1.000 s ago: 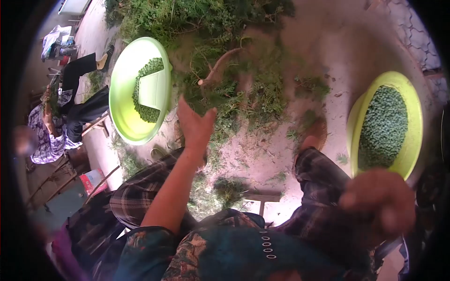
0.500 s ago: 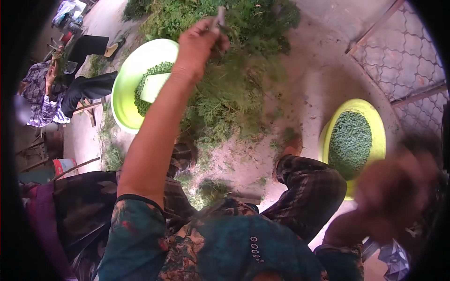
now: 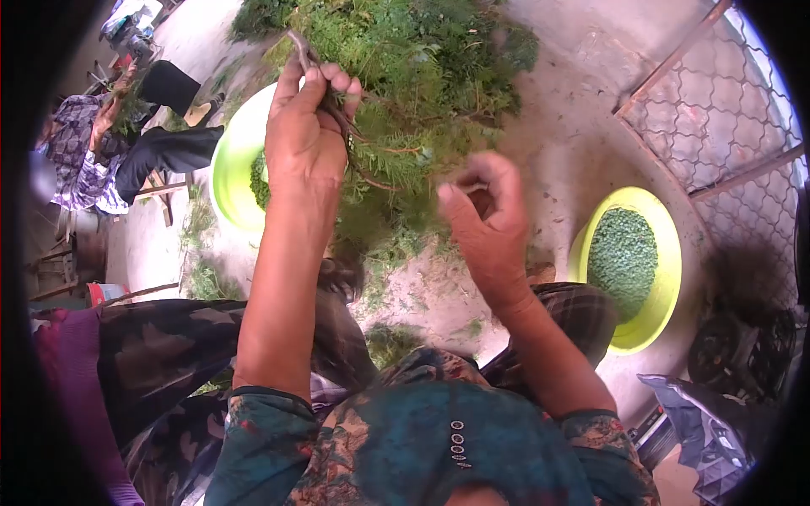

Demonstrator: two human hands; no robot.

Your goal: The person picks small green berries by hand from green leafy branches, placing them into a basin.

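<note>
My left hand (image 3: pixel 310 122) is wrapped round a brown branch (image 3: pixel 297 44), whose thin twigs with feathery green leaves (image 3: pixel 392 160) spread to the right. To the right of those twigs, my right hand (image 3: pixel 492 207) has its thumb and fingers curved with a gap between them, and nothing shows in it. Behind both hands lies a large heap of green foliage (image 3: pixel 422 55). Partly behind my left forearm stands a yellow-green basin (image 3: pixel 232 181) with small green pieces in it. A yellow tub (image 3: pixel 669 253) at the right holds many small green pieces (image 3: pixel 623 261).
At the far left another person (image 3: pixel 89 156) sits, holding greenery. A patterned metal frame (image 3: pixel 709 110) lies at the upper right. A grey bag (image 3: pixel 700 430) is at the lower right. Someone's patterned clothing (image 3: pixel 169 363) is close at my left.
My right hand has come from beside the yellow tub to the middle, near the twigs. My left hand has moved left and turned, its palm side now showing, with the branch held.
</note>
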